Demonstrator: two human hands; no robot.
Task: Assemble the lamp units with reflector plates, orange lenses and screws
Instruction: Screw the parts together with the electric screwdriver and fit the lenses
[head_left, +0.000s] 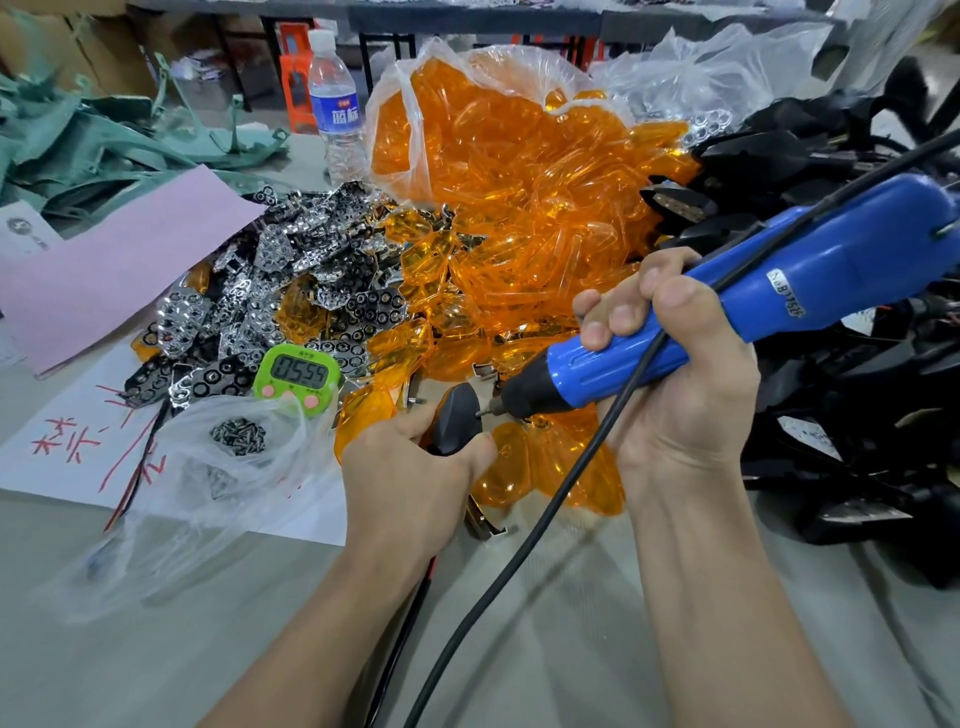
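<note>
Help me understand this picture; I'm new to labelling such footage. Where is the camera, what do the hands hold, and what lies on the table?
There is no machine: the single view comes from a camera worn on a person's head, looking down at their hands. The left hand grips a black lamp unit; the right hand holds a blue electric screwdriver, its tip against that unit. On the table lie a heap of orange lenses, shiny reflector plates, a bag of screws, a green timer and black housings.
</note>
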